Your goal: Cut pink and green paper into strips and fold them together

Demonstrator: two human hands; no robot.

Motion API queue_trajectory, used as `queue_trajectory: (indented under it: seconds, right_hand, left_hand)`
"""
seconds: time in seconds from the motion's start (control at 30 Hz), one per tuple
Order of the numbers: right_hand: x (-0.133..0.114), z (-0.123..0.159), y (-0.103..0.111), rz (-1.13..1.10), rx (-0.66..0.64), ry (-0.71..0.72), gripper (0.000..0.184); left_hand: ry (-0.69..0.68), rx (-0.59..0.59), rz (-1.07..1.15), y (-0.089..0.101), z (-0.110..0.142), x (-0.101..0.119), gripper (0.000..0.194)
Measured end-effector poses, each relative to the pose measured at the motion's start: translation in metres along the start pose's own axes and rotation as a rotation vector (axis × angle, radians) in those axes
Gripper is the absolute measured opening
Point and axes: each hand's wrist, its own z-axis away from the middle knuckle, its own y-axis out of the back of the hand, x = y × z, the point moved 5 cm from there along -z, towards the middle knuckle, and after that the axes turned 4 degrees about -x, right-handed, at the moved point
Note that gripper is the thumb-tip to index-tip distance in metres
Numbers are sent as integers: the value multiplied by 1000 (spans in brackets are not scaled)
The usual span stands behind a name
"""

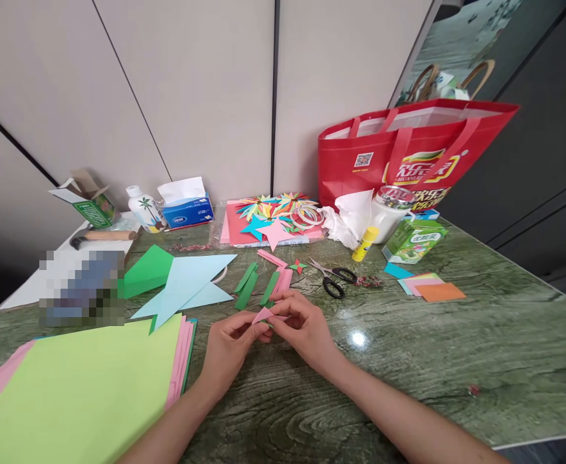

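Note:
Between my fingertips is a small folded paper piece (263, 315), pink with a bit of green beneath. My left hand (234, 345) pinches it from the left, thumb on the near side. My right hand (304, 325) grips its right side, fingers curled over and partly hiding it. Just beyond my hands lie folded green paper strips (247, 287) and pink paper strips (284, 280). A small red and green paper star (298, 265) rests near the scissors (333, 277), whose black handles point toward me.
A stack of coloured paper (89, 386) covers the near left, with a light blue paper star (186, 287) beyond. At the back stand a tissue box (186, 203), a yellow glue stick (365, 243), a green carton (415, 240) and a red bag (350, 158). Paper slips (442, 292) lie right.

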Motion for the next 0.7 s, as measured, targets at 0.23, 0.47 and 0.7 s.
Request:
queue_trajectory:
  seconds: [0.23, 0.47, 0.7]
  right_hand:
    - [2, -4, 3, -46, -19, -2, 11]
    - [-2, -4, 0, -30, -131, 41, 6]
    - [-5, -4, 0, -20, -154, 2, 8]
  left_hand:
    - [-2, -45, -20, -3, 1, -1, 5]
    - [-22, -78, 72, -4, 2, -1, 7]
    - [-61, -135, 65, -6, 1, 3, 5]
